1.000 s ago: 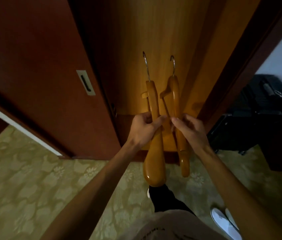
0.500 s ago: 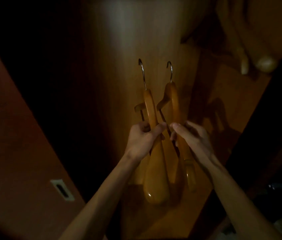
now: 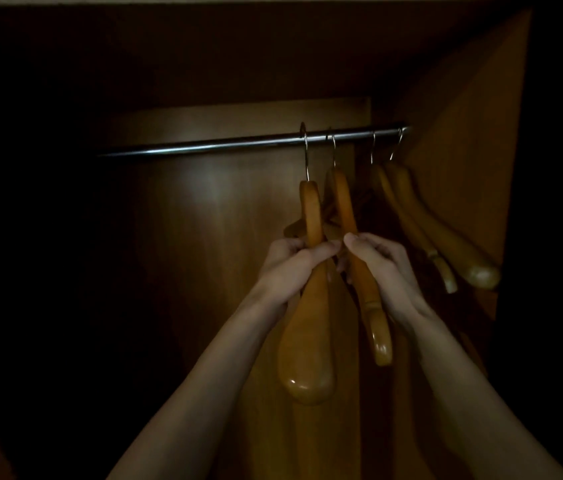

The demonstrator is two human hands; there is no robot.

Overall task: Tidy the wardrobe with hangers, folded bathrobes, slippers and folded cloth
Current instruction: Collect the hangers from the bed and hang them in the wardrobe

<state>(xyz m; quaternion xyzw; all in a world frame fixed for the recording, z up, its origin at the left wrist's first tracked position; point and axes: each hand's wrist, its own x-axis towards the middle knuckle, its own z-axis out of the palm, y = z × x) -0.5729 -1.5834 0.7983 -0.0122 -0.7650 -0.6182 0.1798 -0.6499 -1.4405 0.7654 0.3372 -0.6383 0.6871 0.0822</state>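
Dark wooden wardrobe interior in dim light, left part lost in shadow. Across the upper middle, a polished round metal rail, running from the shadowed left to the right side panel. Left bare forearm rising from the lower left, angled up and to the right, wrist slightly bent. Left hand curled shut around the upper shoulder of a broad-shouldered honey-coloured wooden hanger, thumb laid across the front and pointing right, fingers wrapped behind. Metal hook of that hanger at the rail, seemingly looped over it, body hanging nearly straight down with the wide rounded end lowest. Just beside it to the right, a slimmer honey-coloured wooden hanger with a notched end, hook likewise at the rail, body tilted down and to the right. Right hand closed on this slimmer hanger near its middle, thumb on the front pointing left, almost touching the left thumb. Right forearm descending to the lower right corner. Both hands close together, each clamped on its own hanger. Farther right, a pair of matching wooden hangers suspended from the rail close to the side panel, slanting down to the right, untouched.
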